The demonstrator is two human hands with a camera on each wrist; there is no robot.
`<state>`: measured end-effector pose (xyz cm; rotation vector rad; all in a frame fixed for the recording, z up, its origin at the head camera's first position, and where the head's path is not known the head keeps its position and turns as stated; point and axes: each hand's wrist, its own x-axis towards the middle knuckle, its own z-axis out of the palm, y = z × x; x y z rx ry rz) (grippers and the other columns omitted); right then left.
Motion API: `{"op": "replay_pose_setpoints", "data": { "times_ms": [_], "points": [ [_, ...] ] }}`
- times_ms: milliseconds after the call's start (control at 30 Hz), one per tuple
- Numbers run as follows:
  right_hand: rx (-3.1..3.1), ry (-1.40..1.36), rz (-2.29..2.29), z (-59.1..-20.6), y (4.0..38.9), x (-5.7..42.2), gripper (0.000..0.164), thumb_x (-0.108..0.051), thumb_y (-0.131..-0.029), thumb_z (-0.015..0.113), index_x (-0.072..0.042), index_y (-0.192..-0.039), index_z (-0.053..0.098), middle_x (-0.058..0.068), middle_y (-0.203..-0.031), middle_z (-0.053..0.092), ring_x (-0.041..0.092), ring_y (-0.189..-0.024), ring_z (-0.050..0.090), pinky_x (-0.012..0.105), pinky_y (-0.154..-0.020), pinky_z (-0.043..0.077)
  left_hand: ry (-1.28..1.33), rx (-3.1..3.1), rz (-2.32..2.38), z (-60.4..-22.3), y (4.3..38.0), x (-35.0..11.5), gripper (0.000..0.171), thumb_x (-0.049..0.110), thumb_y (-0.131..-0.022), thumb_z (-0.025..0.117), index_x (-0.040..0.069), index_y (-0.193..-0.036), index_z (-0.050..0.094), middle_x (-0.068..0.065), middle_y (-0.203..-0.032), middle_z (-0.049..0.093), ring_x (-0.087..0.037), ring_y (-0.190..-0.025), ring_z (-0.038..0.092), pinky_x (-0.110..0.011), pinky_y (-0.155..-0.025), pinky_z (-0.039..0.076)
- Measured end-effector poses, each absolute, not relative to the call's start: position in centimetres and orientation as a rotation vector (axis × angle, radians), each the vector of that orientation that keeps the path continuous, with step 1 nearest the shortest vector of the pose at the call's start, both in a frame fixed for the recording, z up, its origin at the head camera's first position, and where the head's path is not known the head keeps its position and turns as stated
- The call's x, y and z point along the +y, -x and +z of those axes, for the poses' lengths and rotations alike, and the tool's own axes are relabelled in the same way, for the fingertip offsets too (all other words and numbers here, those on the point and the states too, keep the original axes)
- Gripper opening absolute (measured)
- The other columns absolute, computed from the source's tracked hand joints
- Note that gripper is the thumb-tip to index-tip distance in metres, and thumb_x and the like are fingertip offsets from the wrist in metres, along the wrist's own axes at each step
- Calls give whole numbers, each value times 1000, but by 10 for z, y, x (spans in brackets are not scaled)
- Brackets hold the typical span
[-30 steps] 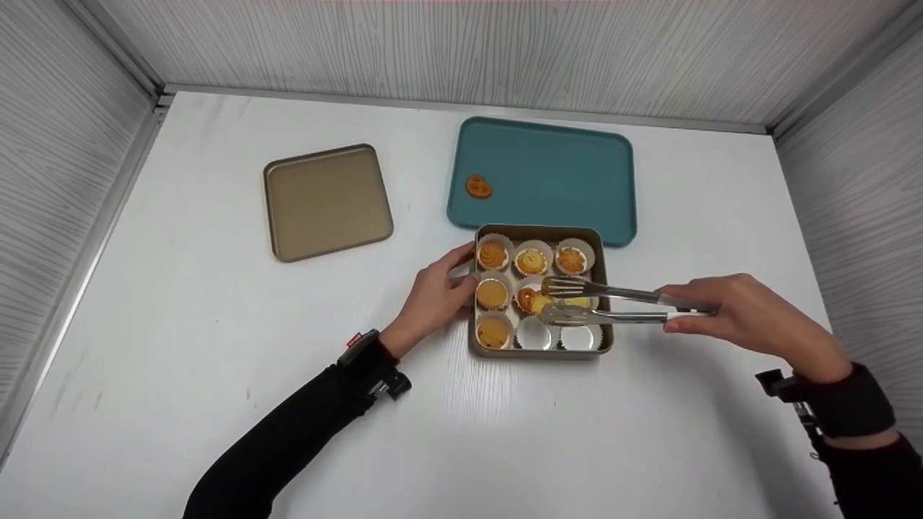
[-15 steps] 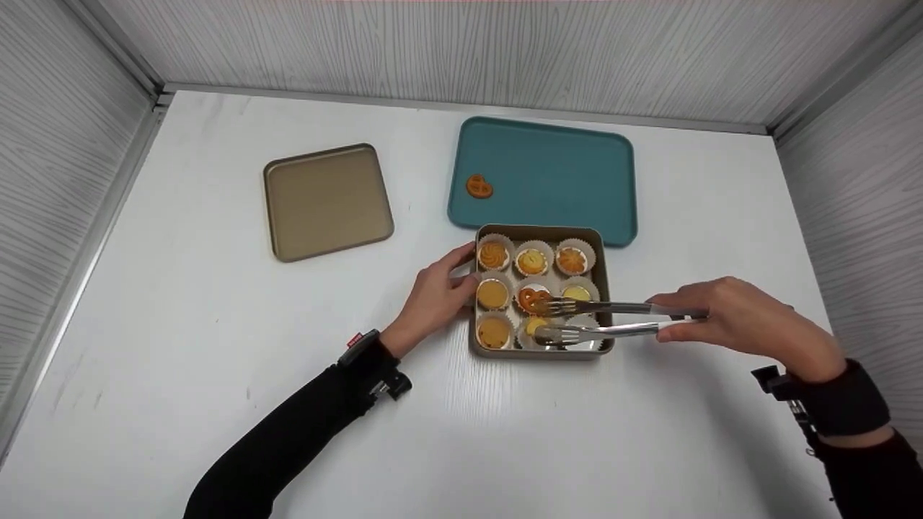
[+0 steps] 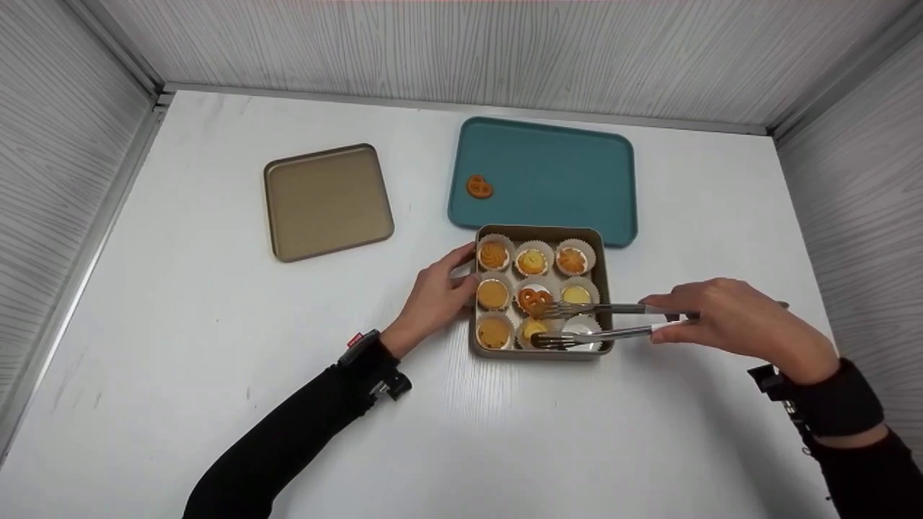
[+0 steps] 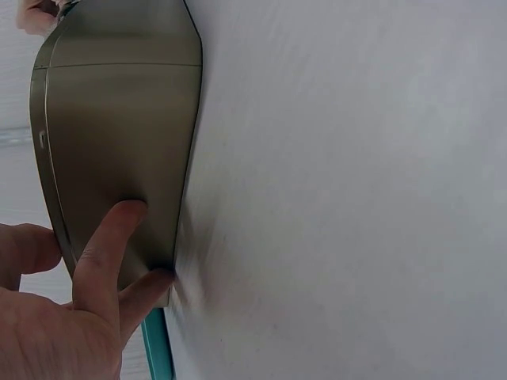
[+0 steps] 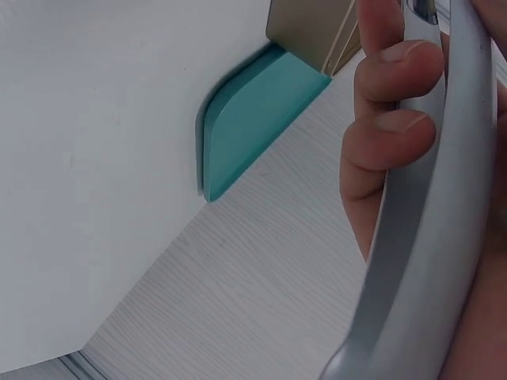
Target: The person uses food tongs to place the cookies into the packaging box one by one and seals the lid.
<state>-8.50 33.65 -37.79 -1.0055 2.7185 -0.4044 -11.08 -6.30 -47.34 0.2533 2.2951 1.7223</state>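
Note:
My right hand (image 3: 735, 317) grips metal tongs (image 3: 626, 333) by their handles, with the fingers curled round them in the right wrist view. The fork-like tips are spread apart over the front of an open cookie tin (image 3: 541, 354). By the lower tip, a yellow cookie (image 3: 534, 328) sits in the front middle paper cup. A pretzel cookie (image 3: 534, 298) lies in the centre cup, near the upper tip. At the tin's left side, my left hand (image 3: 436, 295) holds the wall, thumb at the rim and fingers (image 4: 119, 229) against the outside.
Behind the tin is a teal tray (image 3: 555, 173) with another pretzel cookie (image 3: 479, 186) on its left part. A flat gold lid (image 3: 328, 205) lies at the back left. The front right paper cup (image 3: 581, 331) holds no cookie.
The tongs have moved toward the front of the tin and opened, letting go of the yellow cookie, now in the front middle cup. My left hand has stayed put.

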Motion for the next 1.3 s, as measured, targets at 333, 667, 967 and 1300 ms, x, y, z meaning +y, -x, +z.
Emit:
{"op": "replay_pose_setpoints", "data": {
  "times_ms": [333, 667, 967, 1300],
  "points": [
    [2781, 1118, -396, -383, 84, 336, 46, -35, -82, 88, -18, -123, 78, -19, -84, 62, -6, -66, 50, 23, -58, 47, -237, 2280, 1715, -472, 111, -63, 57, 15, -105, 57, 6, -159, 40, -13, -157, 48, -26, -124, 65, -31, -96, 56],
    [2762, 972, -526, -386, 91, 337, 45, -38, -91, 80, -16, -130, 74, -19, -86, 64, 1, -69, 52, 22, -61, 46, -244, 2292, 1718, -472, 110, -64, 57, 14, -105, 57, 5, -159, 40, -14, -157, 48, -28, -124, 65, -33, -97, 56],
    [2861, 784, -787, -405, 118, 325, 45, -29, -99, 72, -6, -137, 68, 4, -113, 76, 12, -78, 62, 18, -69, 47, -239, 2310, 1702, -473, 110, -63, 57, 14, -105, 57, 5, -159, 40, -15, -157, 47, -29, -125, 64, -32, -102, 53],
    [3126, 739, -613, -404, 151, 287, 42, -31, -100, 71, 1, -126, 68, 12, -82, 67, 23, -69, 55, 40, -61, 45, -230, 2272, 1714, -471, 110, -62, 58, 14, -105, 57, 6, -160, 39, -14, -158, 47, -28, -125, 65, -33, -94, 58]
  ]
}}
